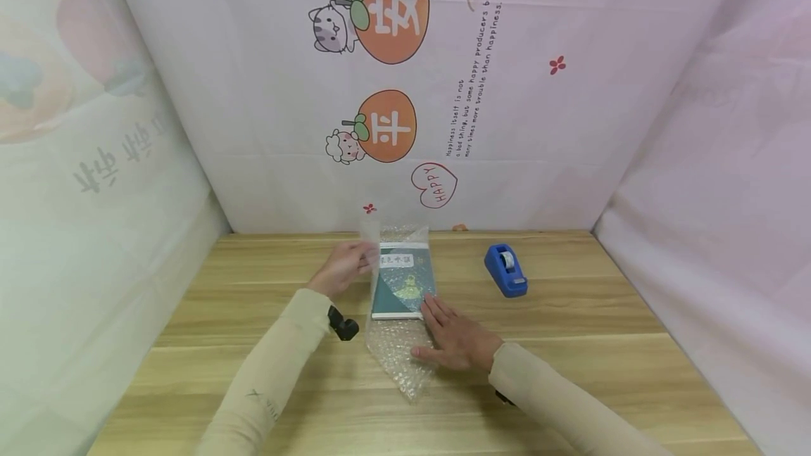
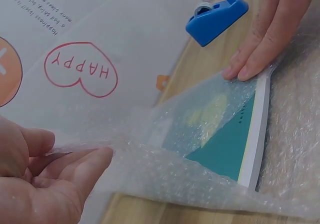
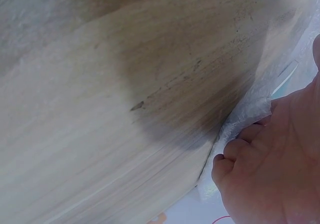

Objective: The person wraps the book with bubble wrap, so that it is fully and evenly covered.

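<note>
A teal book (image 1: pixel 393 283) with a white label and a yellow figure lies on a sheet of bubble wrap (image 1: pixel 400 357), part of which is folded over its right side. At the book's upper left, my left hand (image 1: pixel 345 266) pinches the wrap's edge between thumb and fingers, lifting it off the table in the left wrist view. My right hand (image 1: pixel 457 336) lies with fingers extended on the folded wrap at the book's lower right corner. In the right wrist view the right hand (image 3: pixel 272 159) touches the wrap's edge.
A blue tape dispenser (image 1: pixel 505 271) with a roll of clear tape stands on the wooden table (image 1: pixel 570 343), right of the book. Printed white cloth (image 1: pixel 519 111) hangs behind the table and along both sides.
</note>
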The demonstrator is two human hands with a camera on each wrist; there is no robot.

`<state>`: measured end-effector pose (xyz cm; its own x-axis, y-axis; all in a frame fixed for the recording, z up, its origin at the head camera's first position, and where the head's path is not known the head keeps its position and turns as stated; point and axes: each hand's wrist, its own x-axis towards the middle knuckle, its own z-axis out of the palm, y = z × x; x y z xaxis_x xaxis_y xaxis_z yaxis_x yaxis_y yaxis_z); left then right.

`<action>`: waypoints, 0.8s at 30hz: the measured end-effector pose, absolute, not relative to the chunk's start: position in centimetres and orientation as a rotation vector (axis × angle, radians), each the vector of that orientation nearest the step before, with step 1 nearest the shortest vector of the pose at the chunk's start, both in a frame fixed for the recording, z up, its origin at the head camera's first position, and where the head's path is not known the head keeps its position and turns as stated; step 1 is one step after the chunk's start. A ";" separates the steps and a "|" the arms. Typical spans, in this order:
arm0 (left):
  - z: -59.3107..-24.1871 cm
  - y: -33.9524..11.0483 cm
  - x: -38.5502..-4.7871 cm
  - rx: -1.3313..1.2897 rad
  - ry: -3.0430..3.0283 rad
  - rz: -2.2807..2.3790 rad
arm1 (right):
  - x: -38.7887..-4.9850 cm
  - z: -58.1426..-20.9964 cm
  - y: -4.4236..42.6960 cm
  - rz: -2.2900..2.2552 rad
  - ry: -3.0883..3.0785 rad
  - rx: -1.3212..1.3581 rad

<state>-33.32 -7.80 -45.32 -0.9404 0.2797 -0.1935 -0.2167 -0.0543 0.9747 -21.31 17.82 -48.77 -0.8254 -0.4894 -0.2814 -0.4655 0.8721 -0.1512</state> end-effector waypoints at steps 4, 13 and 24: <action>-45.4 -6.9 -33.3 0.068 1.929 2.041 | -21.4 -48.8 17.8 -0.090 2.728 -0.701; -46.1 -5.2 -33.5 0.078 2.030 1.961 | -21.5 -48.9 17.8 -0.087 2.726 -0.691; -47.3 -3.8 -33.4 0.090 2.073 1.948 | -21.5 -48.8 17.9 -0.093 2.724 -0.701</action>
